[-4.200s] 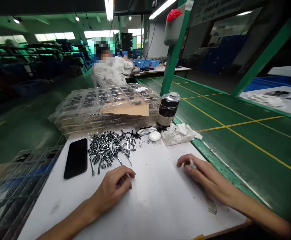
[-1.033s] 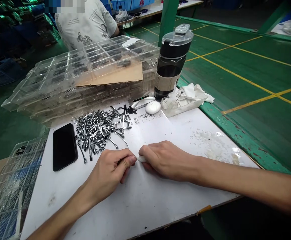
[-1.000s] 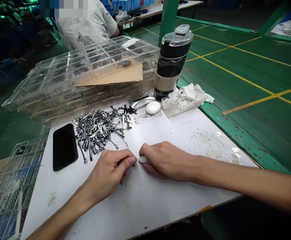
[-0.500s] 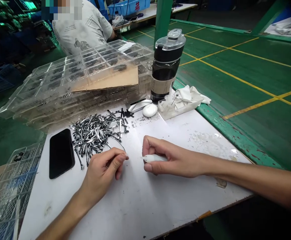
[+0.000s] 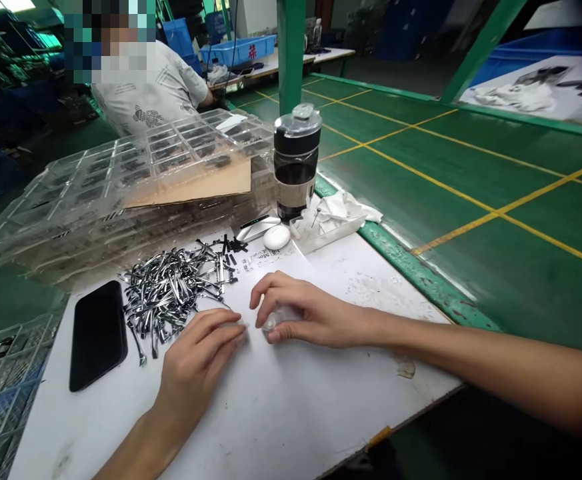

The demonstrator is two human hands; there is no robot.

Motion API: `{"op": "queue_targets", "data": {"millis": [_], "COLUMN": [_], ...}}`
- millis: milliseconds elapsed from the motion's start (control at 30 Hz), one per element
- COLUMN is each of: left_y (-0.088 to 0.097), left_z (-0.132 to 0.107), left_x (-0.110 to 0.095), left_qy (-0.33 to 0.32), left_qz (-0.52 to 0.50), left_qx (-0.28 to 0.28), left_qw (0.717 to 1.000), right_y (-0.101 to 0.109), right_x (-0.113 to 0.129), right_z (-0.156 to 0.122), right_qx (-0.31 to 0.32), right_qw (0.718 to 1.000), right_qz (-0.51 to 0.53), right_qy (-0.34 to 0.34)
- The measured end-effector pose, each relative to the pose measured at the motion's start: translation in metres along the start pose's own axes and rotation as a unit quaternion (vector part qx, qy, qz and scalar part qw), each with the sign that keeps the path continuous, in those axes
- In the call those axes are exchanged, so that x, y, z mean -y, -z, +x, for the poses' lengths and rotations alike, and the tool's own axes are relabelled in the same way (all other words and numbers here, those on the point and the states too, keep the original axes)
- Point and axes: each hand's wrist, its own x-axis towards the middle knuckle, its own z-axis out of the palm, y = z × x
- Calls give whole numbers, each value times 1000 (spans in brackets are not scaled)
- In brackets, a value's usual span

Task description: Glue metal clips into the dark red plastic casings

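My left hand (image 5: 195, 360) is above the white tabletop, just in front of a heap of shiny metal strips (image 5: 171, 293). Its fingertips and thumb come together; anything between them is too small or hidden to make out. To the right, my right hand (image 5: 305, 313) curls around a small translucent white bottle-like object (image 5: 271, 323), with its tip pointing left between thumb and fingers. Most of that object is covered by the hand. The fingertips of both hands are close but apart.
A black phone (image 5: 98, 337) lies left of the heap. Behind are stacked clear compartment trays (image 5: 135, 160) with cardboard (image 5: 195, 183), a tumbler (image 5: 295, 167), a white oval case (image 5: 277, 237) and a box of tissues (image 5: 335, 220). A person (image 5: 151, 87) sits beyond.
The view has shifted, so the table appears farther left and lower. My right index and middle fingers have lifted from the translucent object. My left fingers have straightened somewhat.
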Motion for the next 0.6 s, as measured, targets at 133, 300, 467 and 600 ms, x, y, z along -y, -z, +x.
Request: {"op": "queue_targets", "data": {"millis": [133, 300, 467, 600], "left_y": [0, -11, -19, -18], "left_z": [-3, 3, 15, 13], "left_x": [-1, -6, -7, -5], "left_qy": [-13, 60, 57, 49], "left_qz": [-9, -14, -46, -84], "left_qx": [-10, 64, 63, 54], "left_qw": [1000, 996, 995, 994], "right_y": [2, 6, 28, 25], "right_x": [-9, -2, 3, -1], "right_z": [0, -1, -2, 3], "right_qx": [-27, 13, -23, 27], "right_qw": [1000, 998, 913, 749], "right_qz": [-2, -56, -407, -661], "right_qy": [-3, 23, 13, -44]}}
